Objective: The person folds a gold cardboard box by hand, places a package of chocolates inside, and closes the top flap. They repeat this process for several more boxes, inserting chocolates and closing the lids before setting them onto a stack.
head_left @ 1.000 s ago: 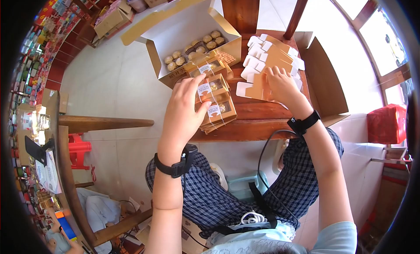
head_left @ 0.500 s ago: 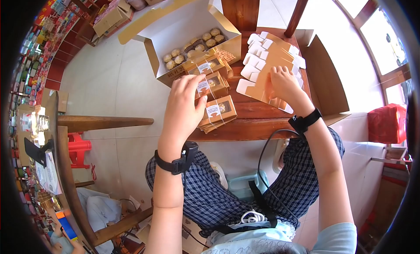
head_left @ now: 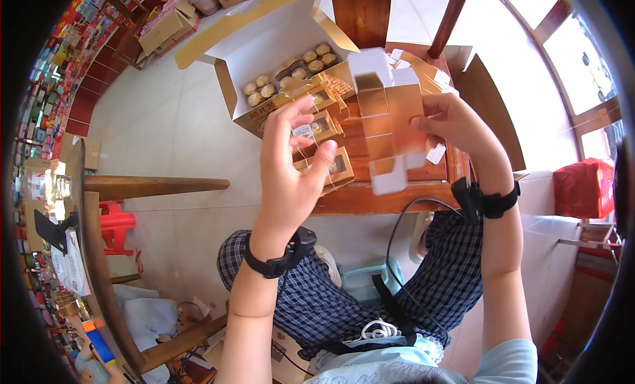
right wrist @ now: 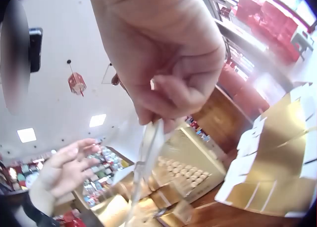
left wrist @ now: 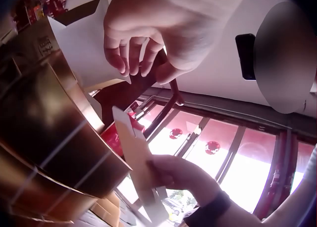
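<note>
My right hand (head_left: 463,123) pinches a flat, unfolded gold carton (head_left: 389,123) with white flaps by its right edge, raised over the wooden stool. In the right wrist view that carton (right wrist: 151,145) appears nearly edge-on below the fingertips. My left hand (head_left: 291,169) hovers with loosely bent fingers and thumb apart, just left of the carton, with nothing in its grasp. Under and beside it are small gold chocolate boxes (head_left: 324,127) with windows and white labels, partly covered by the fingers. More flat gold cartons (right wrist: 277,152) lie to the right on the stool.
A large gold box (head_left: 227,86) with its lid up stands behind the small boxes, with gold-wrapped chocolates (head_left: 266,91) inside. An open brown cardboard box (head_left: 493,113) is right of the stool (head_left: 397,202). A black cable (head_left: 391,248) hangs near the knees.
My right hand has lifted one flat carton off the pile and brought it left and toward me. The left hand has shifted slightly right, its thumb further out. Earlier, the front small boxes were separated.
</note>
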`<state>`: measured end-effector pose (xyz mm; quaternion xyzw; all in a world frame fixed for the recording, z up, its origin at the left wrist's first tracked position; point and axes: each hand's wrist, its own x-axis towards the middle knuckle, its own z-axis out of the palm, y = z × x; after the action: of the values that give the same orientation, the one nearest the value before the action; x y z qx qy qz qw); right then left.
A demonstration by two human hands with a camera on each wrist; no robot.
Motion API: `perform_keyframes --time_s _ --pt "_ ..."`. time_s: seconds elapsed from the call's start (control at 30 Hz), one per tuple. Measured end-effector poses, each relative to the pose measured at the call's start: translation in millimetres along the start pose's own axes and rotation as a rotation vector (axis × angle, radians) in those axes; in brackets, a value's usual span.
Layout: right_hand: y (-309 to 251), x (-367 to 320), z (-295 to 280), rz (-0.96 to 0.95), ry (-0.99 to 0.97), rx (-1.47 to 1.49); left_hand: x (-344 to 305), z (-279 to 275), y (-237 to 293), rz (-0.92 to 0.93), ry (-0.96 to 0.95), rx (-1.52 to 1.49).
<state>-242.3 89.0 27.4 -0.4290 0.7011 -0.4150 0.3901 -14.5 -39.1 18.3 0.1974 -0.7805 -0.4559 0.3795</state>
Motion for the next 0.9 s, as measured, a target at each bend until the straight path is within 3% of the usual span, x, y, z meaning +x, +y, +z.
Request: perform_keyframes --time_s 0.03,0.1,0.13,0.17,0.2,0.23,0.3,0.33,0.4,0.43,0.5,0.53,0.6,0.73,0.8,0.9 --pt "-8 -5 5 0.000 0.000 -0.002 -2 7 1 0.001 0.002 -0.001" --pt "-20 -11 19 -0.006 -0.193 0.240 -6 17 4 -0.188 -0.084 -0.523" --pt "-20 -12 28 -0.009 -0.255 0.269 -4 15 15 -0.263 -0.267 -0.769" --pt "-17 -12 35 -0.012 -0.315 0.300 -10 9 9 -0.454 -0.350 -0.678" --pt "-19 -12 40 -0.005 -0.339 0.233 -11 10 13 -0.536 -0.399 -0.776" --pt "-22 -15 50 -0.058 -0.198 0.184 -11 12 18 -0.618 -0.448 -0.876" --pt "-17 -15 55 -0.325 0.080 -0.317 -13 23 23 -0.609 -0.409 -0.939" --pt "-17 -18 56 -0.323 0.082 -0.317 -12 25 24 -0.595 -0.402 -0.942" --pt "-21 -23 56 -0.360 0.303 -0.528 -10 27 23 -0.581 -0.397 -0.944" --pt "-24 -23 56 -0.358 0.305 -0.528 -10 25 20 -0.584 -0.418 -0.938" --pt "-28 -22 58 -0.751 0.559 -0.437 -10 22 16 -0.590 -0.456 -0.926" --pt "-29 -21 60 -0.750 0.559 -0.437 -11 22 17 -0.590 -0.456 -0.926" --pt "-29 -21 64 -0.785 0.391 -0.187 -11 23 20 -0.557 -0.466 -0.930" --pt "-33 -24 59 -0.741 0.315 -0.161 -10 17 22 -0.558 -0.506 -0.874" --pt "-36 -26 57 -0.616 0.133 0.010 -9 17 19 -0.560 -0.593 -0.833" --pt "-39 -30 49 -0.483 -0.041 -0.039 -12 16 17 -0.558 -0.629 -0.821"
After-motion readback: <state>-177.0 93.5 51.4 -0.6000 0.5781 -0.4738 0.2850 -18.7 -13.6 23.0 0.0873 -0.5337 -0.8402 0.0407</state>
